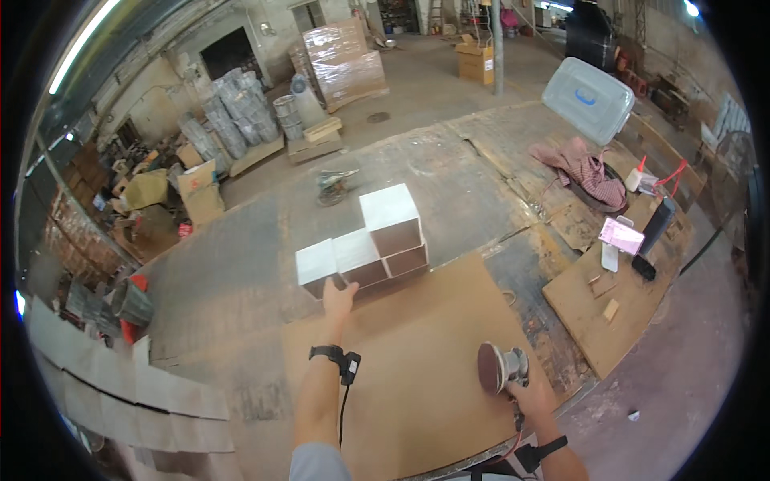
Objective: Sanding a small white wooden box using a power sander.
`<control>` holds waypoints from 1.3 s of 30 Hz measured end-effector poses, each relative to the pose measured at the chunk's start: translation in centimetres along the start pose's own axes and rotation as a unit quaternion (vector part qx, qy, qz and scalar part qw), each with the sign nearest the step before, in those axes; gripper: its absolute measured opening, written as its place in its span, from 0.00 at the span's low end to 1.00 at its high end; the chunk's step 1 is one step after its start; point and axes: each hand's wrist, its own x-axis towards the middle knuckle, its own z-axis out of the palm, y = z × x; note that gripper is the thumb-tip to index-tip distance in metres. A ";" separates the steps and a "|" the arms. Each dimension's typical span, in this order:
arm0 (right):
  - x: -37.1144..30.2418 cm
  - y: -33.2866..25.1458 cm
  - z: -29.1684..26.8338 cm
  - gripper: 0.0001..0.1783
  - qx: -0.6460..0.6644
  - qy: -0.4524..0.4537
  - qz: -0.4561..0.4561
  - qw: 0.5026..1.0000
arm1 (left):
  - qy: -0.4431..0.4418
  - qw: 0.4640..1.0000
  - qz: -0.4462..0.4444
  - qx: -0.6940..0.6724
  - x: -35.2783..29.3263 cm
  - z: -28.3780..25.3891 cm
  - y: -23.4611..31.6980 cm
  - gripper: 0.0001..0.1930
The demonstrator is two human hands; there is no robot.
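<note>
A stepped box shelf (393, 210) with white tops and open brown-fronted compartments stands on the worktable, its taller part at the right. My left hand (339, 298) grips the lower front edge of its left part, thumb and fingers around a panel. In my right hand (531, 394) is a sander (513, 366), held above the right side of a brown board (417, 345). Its round reddish-brown sanding disc (488, 368) faces left, tilted up off the board. A cord or hose runs down from the sander past my wrist.
At the right of the table (216, 280) lie a checked cloth (589, 170), a glue bottle (639, 178), a pink-screened device (621, 236) and a wooden board (577, 309). A clear plastic lid (589, 98) leans at the far right. Grey panels (160, 393) are stacked at the near left.
</note>
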 end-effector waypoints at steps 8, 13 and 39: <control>0.3 1.5 0.9 0.26 0.021 -0.008 0.117 0.993 | -0.070 0.955 0.090 0.275 6.6 5.2 -4.3 0.17; -0.1 0.3 1.1 0.25 0.049 0.012 0.126 0.991 | 0.129 0.991 -0.029 -0.007 4.1 4.2 0.0 0.11; 3.2 2.3 -2.7 0.26 0.093 -0.152 -0.026 0.984 | 0.061 0.994 -0.040 -0.088 -37.2 4.6 -1.3 0.20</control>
